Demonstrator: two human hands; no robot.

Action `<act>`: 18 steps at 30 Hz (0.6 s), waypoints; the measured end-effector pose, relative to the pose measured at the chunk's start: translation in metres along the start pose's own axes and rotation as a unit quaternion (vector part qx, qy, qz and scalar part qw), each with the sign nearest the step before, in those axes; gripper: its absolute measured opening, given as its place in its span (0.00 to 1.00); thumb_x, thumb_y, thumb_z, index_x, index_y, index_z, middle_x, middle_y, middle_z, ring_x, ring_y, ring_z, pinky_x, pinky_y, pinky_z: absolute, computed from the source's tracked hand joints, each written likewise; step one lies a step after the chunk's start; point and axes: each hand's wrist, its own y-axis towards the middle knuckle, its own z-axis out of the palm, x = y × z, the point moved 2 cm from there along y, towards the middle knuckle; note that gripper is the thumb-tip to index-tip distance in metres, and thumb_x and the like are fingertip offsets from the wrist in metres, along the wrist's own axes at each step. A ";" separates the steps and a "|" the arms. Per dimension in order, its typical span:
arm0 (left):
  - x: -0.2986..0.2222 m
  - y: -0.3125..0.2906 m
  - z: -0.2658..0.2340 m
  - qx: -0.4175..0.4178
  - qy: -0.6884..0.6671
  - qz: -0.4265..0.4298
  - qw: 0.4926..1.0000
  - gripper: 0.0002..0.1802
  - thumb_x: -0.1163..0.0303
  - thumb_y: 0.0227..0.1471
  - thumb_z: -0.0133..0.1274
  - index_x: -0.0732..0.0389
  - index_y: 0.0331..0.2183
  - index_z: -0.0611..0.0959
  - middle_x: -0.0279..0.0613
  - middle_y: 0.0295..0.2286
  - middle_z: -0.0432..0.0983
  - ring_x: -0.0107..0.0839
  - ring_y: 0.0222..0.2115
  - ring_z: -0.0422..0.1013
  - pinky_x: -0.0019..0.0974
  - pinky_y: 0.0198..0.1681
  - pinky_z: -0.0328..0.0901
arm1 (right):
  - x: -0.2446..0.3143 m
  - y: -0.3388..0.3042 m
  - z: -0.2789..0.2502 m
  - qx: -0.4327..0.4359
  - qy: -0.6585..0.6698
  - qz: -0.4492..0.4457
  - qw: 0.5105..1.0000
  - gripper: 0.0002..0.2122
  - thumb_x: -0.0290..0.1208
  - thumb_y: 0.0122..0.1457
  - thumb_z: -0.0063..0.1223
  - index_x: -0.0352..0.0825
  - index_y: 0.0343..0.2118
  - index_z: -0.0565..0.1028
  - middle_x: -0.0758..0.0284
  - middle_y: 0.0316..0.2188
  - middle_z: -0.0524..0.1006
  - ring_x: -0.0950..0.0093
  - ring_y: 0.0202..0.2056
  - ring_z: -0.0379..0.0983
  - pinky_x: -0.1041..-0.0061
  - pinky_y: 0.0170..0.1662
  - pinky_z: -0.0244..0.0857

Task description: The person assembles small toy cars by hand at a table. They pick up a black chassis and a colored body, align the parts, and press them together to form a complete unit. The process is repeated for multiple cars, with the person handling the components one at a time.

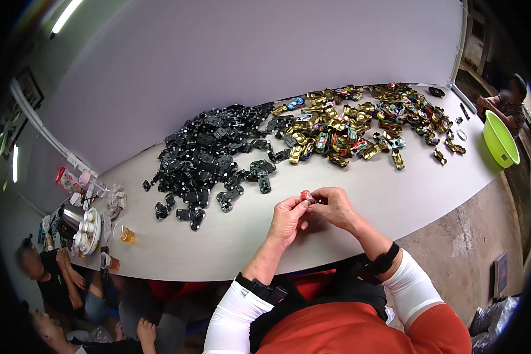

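Above the near part of the white table, my left hand (285, 222) and my right hand (338, 209) meet with their fingertips closed around a small red toy car (306, 196). Only its red and whitish top shows between the fingers; the rest is covered. Beyond my hands lies a heap of black toy car chassis (203, 150), left of centre. To its right spreads a pile of shiny toy car bodies (336, 123), mostly gold, with green, red and blue ones mixed in. A single gold car body (398, 159) lies at the pile's near edge.
A lime-green basin (500, 140) stands beyond the table's right end. At the left are a round tray with white cups (88, 231), an amber drink cup (125, 234) and a crumpled cloth (115, 202). People sit at the lower left and far right. A pale partition (265, 53) backs the table.
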 end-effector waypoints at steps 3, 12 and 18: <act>-0.013 0.007 -0.035 -0.156 0.397 0.089 0.900 0.04 0.74 0.45 0.55 0.64 0.26 0.81 0.36 0.20 0.76 0.21 0.19 0.69 0.26 0.20 0.64 | -0.007 0.000 -0.009 -0.003 0.010 0.043 0.999 0.13 0.26 0.42 0.62 0.30 0.34 0.78 0.61 0.27 0.77 0.74 0.28 0.73 0.75 0.34 0.67; -0.064 0.047 -0.050 -0.338 0.730 0.133 0.580 0.18 0.62 0.34 0.63 0.66 0.25 0.79 0.49 0.26 0.74 0.42 0.29 0.71 0.39 0.34 0.66 | -0.024 -0.011 -0.009 -0.028 0.025 0.005 0.999 0.11 0.24 0.45 0.60 0.30 0.34 0.77 0.70 0.26 0.72 0.83 0.25 0.66 0.81 0.28 0.62; -0.057 -0.004 -0.049 -0.176 0.647 0.208 0.712 0.15 0.73 0.34 0.57 0.65 0.31 0.80 0.44 0.26 0.71 0.35 0.28 0.70 0.35 0.32 0.67 | -0.015 -0.014 -0.019 0.095 0.269 0.020 0.958 0.12 0.20 0.48 0.56 0.32 0.38 0.76 0.67 0.37 0.72 0.83 0.31 0.69 0.81 0.36 0.66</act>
